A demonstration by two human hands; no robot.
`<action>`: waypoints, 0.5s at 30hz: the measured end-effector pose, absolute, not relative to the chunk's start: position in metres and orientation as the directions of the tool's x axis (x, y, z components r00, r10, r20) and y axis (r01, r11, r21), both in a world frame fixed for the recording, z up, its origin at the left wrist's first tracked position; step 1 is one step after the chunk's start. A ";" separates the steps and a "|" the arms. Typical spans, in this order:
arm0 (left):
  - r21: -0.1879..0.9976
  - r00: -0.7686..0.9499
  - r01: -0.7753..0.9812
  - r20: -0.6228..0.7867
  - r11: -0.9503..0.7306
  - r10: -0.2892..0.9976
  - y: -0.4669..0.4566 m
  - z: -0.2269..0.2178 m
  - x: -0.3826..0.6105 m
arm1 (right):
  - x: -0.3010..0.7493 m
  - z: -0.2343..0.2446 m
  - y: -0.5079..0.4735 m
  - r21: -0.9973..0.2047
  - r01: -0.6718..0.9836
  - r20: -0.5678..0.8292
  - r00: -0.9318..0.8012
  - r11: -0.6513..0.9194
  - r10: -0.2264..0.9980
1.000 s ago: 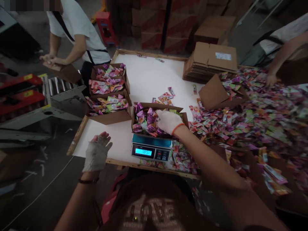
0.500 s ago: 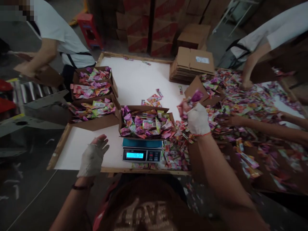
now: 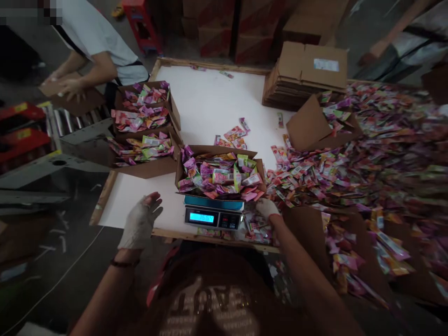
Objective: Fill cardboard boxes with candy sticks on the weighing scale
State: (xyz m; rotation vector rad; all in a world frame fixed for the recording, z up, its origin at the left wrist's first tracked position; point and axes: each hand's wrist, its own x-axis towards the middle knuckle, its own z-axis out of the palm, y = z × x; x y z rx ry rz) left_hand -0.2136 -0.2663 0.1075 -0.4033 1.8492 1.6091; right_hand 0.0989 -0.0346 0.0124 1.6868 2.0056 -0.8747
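A cardboard box (image 3: pixel 217 150) heaped with colourful candy packets stands on a small digital scale (image 3: pixel 213 217) with a lit cyan display, near the table's front edge. My left hand (image 3: pixel 140 225), in a white fingerless glove, rests flat on the white tabletop (image 3: pixel 210 102) left of the scale, fingers spread and holding nothing. My right hand (image 3: pixel 266 207), in a white glove, is low among loose packets just right of the scale and below the box's right corner. Its fingers are buried in the packets, so I cannot see whether it holds any.
Three filled boxes (image 3: pixel 143 122) sit at the left edge. A stack of flat cartons (image 3: pixel 304 74) and a tipped box (image 3: pixel 310 127) lie behind a wide packet pile (image 3: pixel 371 154). One person (image 3: pixel 75 86) handles cardboard at the roller conveyor (image 3: pixel 66 122); another person (image 3: pixel 406 35) stands far right.
My right hand left the box on the scale, swung right with a handful of packets, then dropped beside the scale. The left hand stayed put.
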 end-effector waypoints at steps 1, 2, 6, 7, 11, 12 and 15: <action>0.759 -0.738 -0.618 -0.650 0.206 0.180 -0.265 0.106 -0.214 | 0.111 0.021 -0.021 -0.215 0.974 -0.633 -0.193 0.070 0.750; 0.751 -0.731 -0.626 -0.659 0.210 0.178 -0.264 0.104 -0.215 | 0.125 0.033 -0.008 -0.214 0.975 -0.615 -0.177 0.054 0.769; 0.752 -0.717 -0.624 -0.659 0.212 0.227 -0.260 0.095 -0.217 | 0.160 0.111 0.032 -0.470 0.882 -0.394 -0.249 0.039 0.885; 0.761 -0.720 -0.615 -0.649 0.207 0.247 -0.258 0.094 -0.217 | 0.158 0.134 0.035 -0.596 0.797 -0.296 -0.327 0.093 0.898; 0.779 -0.724 -0.596 -0.627 0.195 0.289 -0.251 0.094 -0.216 | 0.095 0.206 0.021 -0.766 0.489 -0.054 -0.695 0.416 0.717; 0.780 -0.723 -0.595 -0.624 0.192 0.297 -0.250 0.096 -0.217 | 0.074 0.217 0.015 -0.739 0.487 -0.092 -0.758 0.466 0.645; 0.791 -0.725 -0.588 -0.609 0.172 0.321 -0.252 0.099 -0.219 | 0.032 0.226 0.007 -0.681 0.514 -0.203 -0.816 0.521 0.541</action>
